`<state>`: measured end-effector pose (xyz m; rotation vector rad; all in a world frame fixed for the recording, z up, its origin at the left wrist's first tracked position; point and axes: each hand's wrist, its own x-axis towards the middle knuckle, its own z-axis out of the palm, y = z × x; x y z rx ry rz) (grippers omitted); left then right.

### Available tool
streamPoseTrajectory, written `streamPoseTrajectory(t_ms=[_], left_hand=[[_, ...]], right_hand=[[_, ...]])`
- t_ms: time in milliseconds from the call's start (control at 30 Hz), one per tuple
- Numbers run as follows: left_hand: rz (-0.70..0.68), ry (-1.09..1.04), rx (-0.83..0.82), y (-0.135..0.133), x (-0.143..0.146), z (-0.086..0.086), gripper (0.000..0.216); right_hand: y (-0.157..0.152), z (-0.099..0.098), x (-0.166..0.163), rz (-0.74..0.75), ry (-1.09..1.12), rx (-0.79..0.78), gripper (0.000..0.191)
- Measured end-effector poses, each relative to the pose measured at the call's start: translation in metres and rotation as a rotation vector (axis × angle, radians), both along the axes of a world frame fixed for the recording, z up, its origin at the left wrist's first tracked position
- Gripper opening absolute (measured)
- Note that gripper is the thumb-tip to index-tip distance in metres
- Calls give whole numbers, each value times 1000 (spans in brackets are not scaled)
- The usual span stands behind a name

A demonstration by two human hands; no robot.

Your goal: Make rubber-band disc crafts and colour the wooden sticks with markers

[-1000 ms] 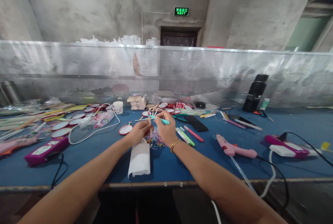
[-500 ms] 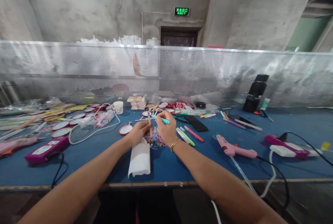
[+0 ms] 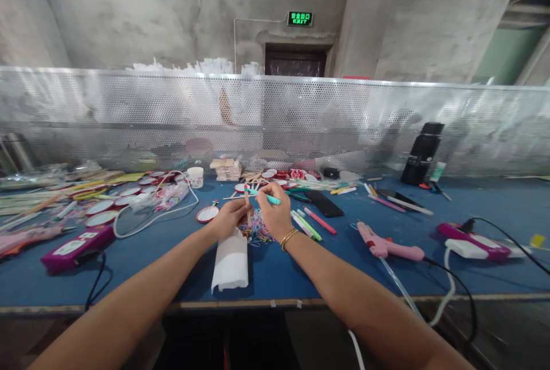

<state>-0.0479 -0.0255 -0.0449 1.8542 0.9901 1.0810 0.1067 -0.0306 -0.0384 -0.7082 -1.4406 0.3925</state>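
Note:
Upright in the fingers of my left hand [image 3: 232,216] is a wooden craft stick [image 3: 248,212], its upper end coloured red with some teal. My right hand [image 3: 275,212] is closed around a teal marker [image 3: 270,199], and the marker's tip meets the stick near its top. Below my hands lies a pile of thin multicoloured loops [image 3: 260,228]. A folded white paper [image 3: 231,264] rests under my left wrist. Just right of my right hand are a green marker [image 3: 311,228] and a pink marker [image 3: 321,221].
A pink glue gun [image 3: 387,244] lies to the right, with cables running off the table edge. Purple power strips [image 3: 79,248] sit on both sides. Farther back are a paper cup [image 3: 195,177], stacked wooden sticks [image 3: 227,169], a black phone [image 3: 325,204] and a black bottle [image 3: 423,155].

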Motion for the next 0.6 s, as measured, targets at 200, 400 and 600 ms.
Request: streamPoseTrajectory(t_ms=[200, 400, 600], left_hand=[[2, -3, 0, -1, 1, 1, 51], [-2, -8, -10, -2, 1, 1, 51], [1, 1, -15, 0, 0, 0, 50]], right_hand=[[-2, 0, 0, 55, 2, 0, 9], [-1, 0, -1, 28, -18, -1, 9], [1, 0, 0, -3, 17, -2, 9]])
